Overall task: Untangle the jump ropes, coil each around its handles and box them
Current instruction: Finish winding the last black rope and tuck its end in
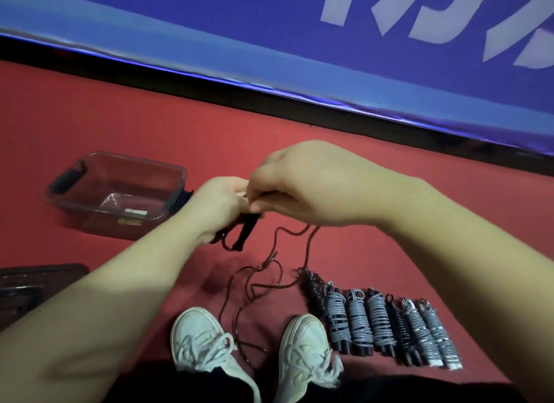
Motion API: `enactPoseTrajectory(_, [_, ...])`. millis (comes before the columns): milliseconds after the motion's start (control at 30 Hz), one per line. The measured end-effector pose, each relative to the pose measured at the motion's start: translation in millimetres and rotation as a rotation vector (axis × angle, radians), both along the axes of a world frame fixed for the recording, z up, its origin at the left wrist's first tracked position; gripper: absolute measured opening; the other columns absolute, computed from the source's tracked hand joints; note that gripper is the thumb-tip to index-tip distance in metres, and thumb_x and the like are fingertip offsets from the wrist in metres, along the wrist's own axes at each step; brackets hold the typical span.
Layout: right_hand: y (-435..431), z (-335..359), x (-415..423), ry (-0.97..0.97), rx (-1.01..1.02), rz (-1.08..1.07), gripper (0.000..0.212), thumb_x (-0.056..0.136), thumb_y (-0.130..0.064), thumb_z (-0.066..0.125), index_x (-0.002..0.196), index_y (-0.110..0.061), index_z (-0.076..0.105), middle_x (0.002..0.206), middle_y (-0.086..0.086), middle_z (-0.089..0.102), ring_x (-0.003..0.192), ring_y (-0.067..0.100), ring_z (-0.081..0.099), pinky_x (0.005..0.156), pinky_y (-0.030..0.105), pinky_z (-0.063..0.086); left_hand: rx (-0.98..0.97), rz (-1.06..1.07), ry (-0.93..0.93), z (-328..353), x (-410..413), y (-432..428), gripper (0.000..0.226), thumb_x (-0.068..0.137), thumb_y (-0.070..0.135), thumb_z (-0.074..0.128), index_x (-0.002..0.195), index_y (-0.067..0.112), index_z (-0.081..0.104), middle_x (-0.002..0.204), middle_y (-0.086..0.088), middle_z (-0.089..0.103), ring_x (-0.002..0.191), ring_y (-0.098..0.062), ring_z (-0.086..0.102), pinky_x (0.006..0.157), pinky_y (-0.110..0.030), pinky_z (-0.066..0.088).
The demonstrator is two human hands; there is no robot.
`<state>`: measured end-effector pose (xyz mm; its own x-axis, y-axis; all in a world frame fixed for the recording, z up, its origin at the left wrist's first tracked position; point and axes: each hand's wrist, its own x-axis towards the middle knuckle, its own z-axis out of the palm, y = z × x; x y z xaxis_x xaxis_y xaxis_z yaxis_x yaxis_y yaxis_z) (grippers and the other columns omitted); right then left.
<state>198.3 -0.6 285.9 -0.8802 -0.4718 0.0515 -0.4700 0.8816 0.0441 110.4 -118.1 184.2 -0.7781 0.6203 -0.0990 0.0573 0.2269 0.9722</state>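
Floor (90, 127): red, carrying everything; a blue banner (209, 28) runs along its far edge, beyond the clear plastic box.
Clear plastic box (87, 219): open, no ropes in it yet; its lid (39, 282) lies nearer the person than the box.
Coiled ropes (377, 321): a row of wound bundles, well right of the box and nearer the person.
Shoes (204, 339): white pair, nearer than the box, left of the bundles.
Right hand (305, 186): just right of the box, fingers and thumb pinched on the loose rope by the handles.
Left hand (218, 204): touching the right hand, clamped round the handles.
Loose rope (254, 285): dark cord hanging from the hands, looping across the floor between the shoes.
Handles (247, 231): black pair, held together above the floor.
Risk: one strand runs right up to the nearest bundle; winding could drag or unpick it.
Risk: slack could catch on a shoe and jerk the handles loose.
Risk: crossed loops may tighten into a knot if pulled fast.
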Motion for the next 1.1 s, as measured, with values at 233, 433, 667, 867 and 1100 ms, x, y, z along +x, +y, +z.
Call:
enactPoseTrajectory(233, [47.0,-65.1,30.3,-0.155,-0.468,-0.708,0.023,0.099,-0.021,0.044,0.115,-0.021,0.061,0.071,-0.014,0.054,0.073,0.015,0.052,0.065,0.024,0.035,0.46,0.105,-0.405,4.7,-23.0,-5.5,0.013,0.085,-0.004,0.057,0.088,0.004,0.067,0.074,-0.005,0.072,0.066,-0.015,0.069,0.06,-0.024,0.057])
enactPoseTrajectory(433, [68.9,-104.7,4.2,-0.566,-1.052,-0.646,0.009,0.097,-0.01,0.049,0.099,-0.014,0.057,0.09,0.001,0.069,0.084,0.008,0.065,0.089,0.022,0.048,0.312,-0.04,-0.285,6.6,-10.9,7.9,0.032,0.086,-0.005,0.058,0.1,0.023,0.065,0.077,0.0,0.074,0.068,-0.012,0.069,0.065,-0.023,0.056])
enactPoseTrajectory(667, [58.1,-116.5,-20.3,-0.268,-1.548,-0.634,0.024,0.101,-0.031,0.037,0.099,-0.025,0.061,0.054,-0.013,0.04,0.045,0.003,0.03,0.044,0.016,0.029,0.262,-0.085,-0.197,7.4,-7.0,7.4,0.037,0.084,-0.005,0.062,0.095,0.03,0.068,0.082,-0.001,0.075,0.072,-0.012,0.07,0.066,-0.019,0.055])
enactPoseTrajectory(867, [22.4,-136.2,-17.7,0.115,-0.754,-0.705,0.026,0.099,-0.033,0.041,0.104,-0.018,0.062,0.083,-0.005,0.063,0.08,0.017,0.055,0.067,0.031,0.039,0.304,0.071,-0.201,-0.6,-10.3,15.4,0.03,0.084,-0.007,0.06,0.099,0.018,0.068,0.072,0.001,0.073,0.064,-0.012,0.069,0.059,-0.017,0.053])
enactPoseTrajectory(1100, [14.6,-125.6,-11.3,0.206,-0.246,-0.676,0.026,0.1,-0.03,0.036,0.104,-0.013,0.056,0.082,0.001,0.051,0.082,0.031,0.054,0.055,0.032,0.026,-0.069,0.186,0.156,-16.5,-22.7,18.7,0.032,0.082,0.006,0.069,0.106,0.027,0.067,0.093,0.003,0.07,0.089,-0.02,0.066,0.083,-0.03,0.05])
